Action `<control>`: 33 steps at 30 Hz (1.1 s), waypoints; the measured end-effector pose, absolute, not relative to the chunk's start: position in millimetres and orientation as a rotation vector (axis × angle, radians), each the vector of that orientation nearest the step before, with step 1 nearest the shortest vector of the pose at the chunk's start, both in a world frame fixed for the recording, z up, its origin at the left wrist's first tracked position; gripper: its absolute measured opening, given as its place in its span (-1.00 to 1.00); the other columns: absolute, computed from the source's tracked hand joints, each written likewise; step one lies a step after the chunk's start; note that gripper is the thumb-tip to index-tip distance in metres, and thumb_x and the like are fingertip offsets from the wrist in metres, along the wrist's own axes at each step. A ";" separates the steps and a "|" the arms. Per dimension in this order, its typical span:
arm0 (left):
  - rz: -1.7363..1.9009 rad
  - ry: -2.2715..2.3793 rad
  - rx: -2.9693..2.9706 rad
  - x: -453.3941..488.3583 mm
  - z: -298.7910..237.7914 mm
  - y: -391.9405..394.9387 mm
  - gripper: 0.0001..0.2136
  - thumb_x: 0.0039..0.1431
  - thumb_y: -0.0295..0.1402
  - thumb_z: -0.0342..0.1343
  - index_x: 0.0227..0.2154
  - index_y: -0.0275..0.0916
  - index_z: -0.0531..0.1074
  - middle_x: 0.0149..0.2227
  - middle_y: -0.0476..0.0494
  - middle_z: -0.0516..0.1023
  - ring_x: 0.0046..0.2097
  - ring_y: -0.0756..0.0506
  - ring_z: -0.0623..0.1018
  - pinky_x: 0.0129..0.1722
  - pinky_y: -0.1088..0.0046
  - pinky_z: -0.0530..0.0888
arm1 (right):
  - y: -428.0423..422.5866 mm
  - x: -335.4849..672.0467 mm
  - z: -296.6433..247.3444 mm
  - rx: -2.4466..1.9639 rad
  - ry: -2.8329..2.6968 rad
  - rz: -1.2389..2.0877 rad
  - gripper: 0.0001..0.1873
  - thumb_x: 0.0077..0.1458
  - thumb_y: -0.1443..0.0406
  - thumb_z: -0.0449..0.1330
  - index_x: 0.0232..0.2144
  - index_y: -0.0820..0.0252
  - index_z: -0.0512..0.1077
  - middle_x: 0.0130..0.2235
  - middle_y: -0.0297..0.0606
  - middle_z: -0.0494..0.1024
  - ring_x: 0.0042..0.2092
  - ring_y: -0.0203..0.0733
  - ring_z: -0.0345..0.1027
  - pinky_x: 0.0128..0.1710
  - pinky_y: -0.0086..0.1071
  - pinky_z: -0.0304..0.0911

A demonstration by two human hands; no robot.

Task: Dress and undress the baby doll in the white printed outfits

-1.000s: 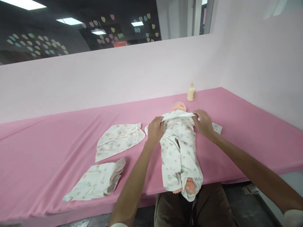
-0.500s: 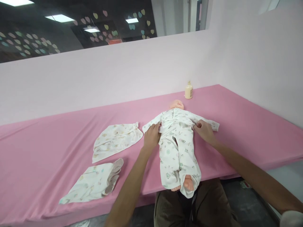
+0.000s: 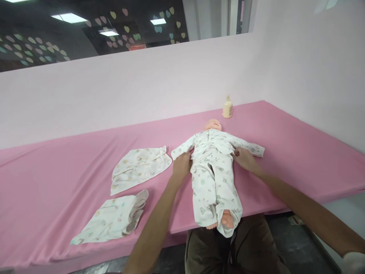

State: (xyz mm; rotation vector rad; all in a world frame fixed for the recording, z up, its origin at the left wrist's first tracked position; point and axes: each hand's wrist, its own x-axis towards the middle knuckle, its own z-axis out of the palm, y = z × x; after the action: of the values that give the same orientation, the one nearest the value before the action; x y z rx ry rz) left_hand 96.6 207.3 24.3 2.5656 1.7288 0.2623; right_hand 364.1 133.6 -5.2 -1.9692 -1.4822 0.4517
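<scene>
A baby doll (image 3: 213,124) lies on its back, head toward the wall and feet at the near table edge. It wears a white printed baby shirt (image 3: 209,139) with long sleeves spread out sideways, and matching baby pants (image 3: 203,186). One bare foot (image 3: 227,219) shows at a pant cuff; toes peek out of the other. My left hand (image 3: 182,165) is closed on the shirt's lower edge at the doll's waist, fingertips partly hidden. On the opposite side, my right hand (image 3: 245,160) pinches the shirt's edge near the waist.
Left of the doll lie a printed cloth garment (image 3: 139,167) and a folded printed cloth (image 3: 114,219). A cream pump bottle (image 3: 227,108) stands behind the doll's head. Pink fabric covers the table (image 3: 65,182), which meets white walls at the back and right.
Both hands have drawn slightly down toward the doll's feet at the waist. The shirt's lower edge sits a little flatter. The view has shifted slightly.
</scene>
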 end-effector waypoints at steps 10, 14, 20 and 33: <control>0.258 1.592 2.708 82.4 31.6 191.5 -0.83 0.11 -0.57 -0.10 -0.46 -0.22 0.33 -0.38 -0.15 0.51 -0.36 -0.13 0.48 -0.47 0.41 0.15 | 99.3 370.6 -14.4 -2.032 -1.753 0.115 -0.86 0.07 0.36 0.02 -0.47 0.09 0.09 -0.50 -0.36 0.37 -0.48 -0.19 0.17 -0.48 -0.33 -0.08; 0.475 1.543 2.657 84.9 43.7 192.0 -0.86 0.19 -0.46 -0.05 -0.34 -0.19 0.41 -0.33 -0.11 0.53 -0.34 -0.10 0.48 -0.45 0.43 0.21 | 95.1 351.2 -9.2 -1.861 -1.805 -0.030 -0.94 0.19 0.30 0.02 -0.35 0.11 0.26 -0.33 -0.24 0.49 -0.33 -0.11 0.33 -0.37 -0.29 0.11; 0.758 1.320 2.814 106.7 56.2 196.3 -0.79 0.33 -0.32 -0.10 -0.33 -0.21 0.42 -0.34 -0.09 0.53 -0.29 -0.06 0.46 -0.38 0.44 0.24 | 129.2 332.4 19.7 -1.671 -1.851 -0.351 -0.81 0.25 0.36 -0.01 -0.23 0.14 0.40 -0.23 -0.17 0.51 -0.19 -0.09 0.34 -0.15 -0.26 0.18; 0.837 0.835 3.155 114.5 39.1 170.7 -0.73 0.33 -0.40 -0.11 -0.47 -0.25 0.38 -0.44 -0.09 0.46 -0.37 -0.05 0.40 -0.31 0.40 0.33 | 110.5 296.9 19.2 -1.274 -2.185 -0.390 -0.67 0.31 0.34 -0.03 -0.47 0.15 0.40 -0.40 -0.23 0.48 -0.31 -0.13 0.30 -0.23 -0.25 0.17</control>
State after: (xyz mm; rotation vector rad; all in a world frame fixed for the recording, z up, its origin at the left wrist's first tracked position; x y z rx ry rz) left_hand 114.5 170.7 39.1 3.1553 0.8355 0.8365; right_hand 296.9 110.5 19.2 -1.2742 -2.1850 -0.3897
